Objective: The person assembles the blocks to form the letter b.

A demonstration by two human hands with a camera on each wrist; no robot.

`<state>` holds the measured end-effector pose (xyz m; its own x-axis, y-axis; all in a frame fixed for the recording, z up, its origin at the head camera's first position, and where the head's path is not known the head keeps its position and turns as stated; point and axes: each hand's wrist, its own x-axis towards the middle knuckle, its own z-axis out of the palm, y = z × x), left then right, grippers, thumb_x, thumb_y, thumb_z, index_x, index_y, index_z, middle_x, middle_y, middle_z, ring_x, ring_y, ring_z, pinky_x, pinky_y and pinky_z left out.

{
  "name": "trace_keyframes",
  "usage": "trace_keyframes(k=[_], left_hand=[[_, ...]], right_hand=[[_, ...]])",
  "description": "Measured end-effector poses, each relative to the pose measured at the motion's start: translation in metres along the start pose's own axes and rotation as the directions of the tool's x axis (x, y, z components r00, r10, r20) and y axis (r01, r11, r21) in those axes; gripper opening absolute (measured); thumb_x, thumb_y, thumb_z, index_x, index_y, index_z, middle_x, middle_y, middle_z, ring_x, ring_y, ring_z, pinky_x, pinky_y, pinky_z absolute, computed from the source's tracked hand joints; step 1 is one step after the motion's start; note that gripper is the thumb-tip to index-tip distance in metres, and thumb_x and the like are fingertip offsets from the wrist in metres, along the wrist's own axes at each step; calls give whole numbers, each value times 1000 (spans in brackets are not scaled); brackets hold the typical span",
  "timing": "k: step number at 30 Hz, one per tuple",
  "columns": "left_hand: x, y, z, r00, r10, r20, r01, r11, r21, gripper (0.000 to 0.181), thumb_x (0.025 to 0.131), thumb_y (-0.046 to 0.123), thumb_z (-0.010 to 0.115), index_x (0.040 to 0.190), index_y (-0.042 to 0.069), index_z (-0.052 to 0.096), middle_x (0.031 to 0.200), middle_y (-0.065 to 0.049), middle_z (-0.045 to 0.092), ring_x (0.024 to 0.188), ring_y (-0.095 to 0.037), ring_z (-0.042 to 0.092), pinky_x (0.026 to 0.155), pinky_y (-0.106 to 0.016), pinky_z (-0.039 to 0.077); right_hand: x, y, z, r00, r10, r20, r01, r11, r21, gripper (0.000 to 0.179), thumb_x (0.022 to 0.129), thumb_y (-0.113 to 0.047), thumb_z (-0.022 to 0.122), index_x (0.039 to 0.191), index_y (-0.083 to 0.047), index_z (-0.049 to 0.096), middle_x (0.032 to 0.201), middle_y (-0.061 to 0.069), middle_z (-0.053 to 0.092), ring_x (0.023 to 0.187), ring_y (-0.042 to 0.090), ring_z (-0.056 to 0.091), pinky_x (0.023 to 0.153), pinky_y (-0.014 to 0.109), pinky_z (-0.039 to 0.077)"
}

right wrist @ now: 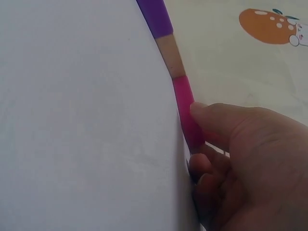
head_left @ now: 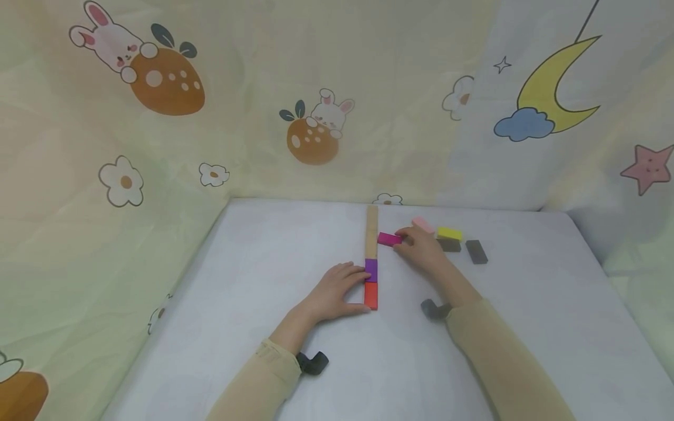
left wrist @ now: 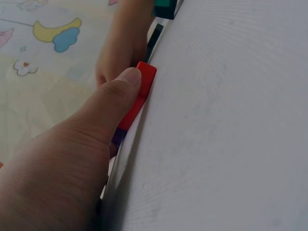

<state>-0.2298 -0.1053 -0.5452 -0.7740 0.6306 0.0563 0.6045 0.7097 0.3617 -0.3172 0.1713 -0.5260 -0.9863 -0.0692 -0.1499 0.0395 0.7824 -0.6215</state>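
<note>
A straight row of small blocks runs away from me in the head view: a red block [head_left: 371, 296] nearest, then a purple block [head_left: 371, 271], then a bare-wood stretch [head_left: 371, 232]. My left hand [head_left: 337, 292] lies along the row's left side, its thumb against the red block's near end and its fingertips at the purple block. Thumb and fingers of my right hand [head_left: 421, 248] pinch the right end of a magenta block [head_left: 388, 239]. That block lies crosswise, its left end close beside the wood stretch; I cannot tell whether they touch.
Right of the row, around my right hand, are a pink block [head_left: 423, 224], a yellow block [head_left: 450, 233] and two dark blocks, one [head_left: 450, 245] partly behind the hand and another [head_left: 476, 252] farther right. A patterned cloth [head_left: 253, 117] walls the white table [head_left: 253, 245].
</note>
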Motion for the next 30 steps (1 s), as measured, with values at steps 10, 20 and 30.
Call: trace_keyframes(k=[10,20,30], left_hand=[[1,-2,3,1000,10,-7,-10,1000,3,78,83,73,59,148,34,43,154,8,41,149,-21,29,125,-43,22],[-1,3,-2,1000,-23,12,24,1000,-18,77,82,70,62,148,35,42,155,8,41,149,-21,27,124,-46,25],[0,5,-3,1000,-25,18,25,1000,-12,77,83,69,63,148,34,42,155,7,41,149,-21,28,124,-46,25]], right_hand=[[-10,10,-6,1000,15,18,-16,999,50,50,91,-43,68,137,-29,53,140,1,54,127,28,50,99,55,50],[-41,27,-24,999,-16,-42,18,998,62,43,96,-42,61,135,-27,53,134,2,54,118,28,52,97,52,52],[-79,69,-54,972,-22,-235,21,1000,-6,43,100,-30,51,139,-12,50,143,16,46,127,40,47,104,62,41]])
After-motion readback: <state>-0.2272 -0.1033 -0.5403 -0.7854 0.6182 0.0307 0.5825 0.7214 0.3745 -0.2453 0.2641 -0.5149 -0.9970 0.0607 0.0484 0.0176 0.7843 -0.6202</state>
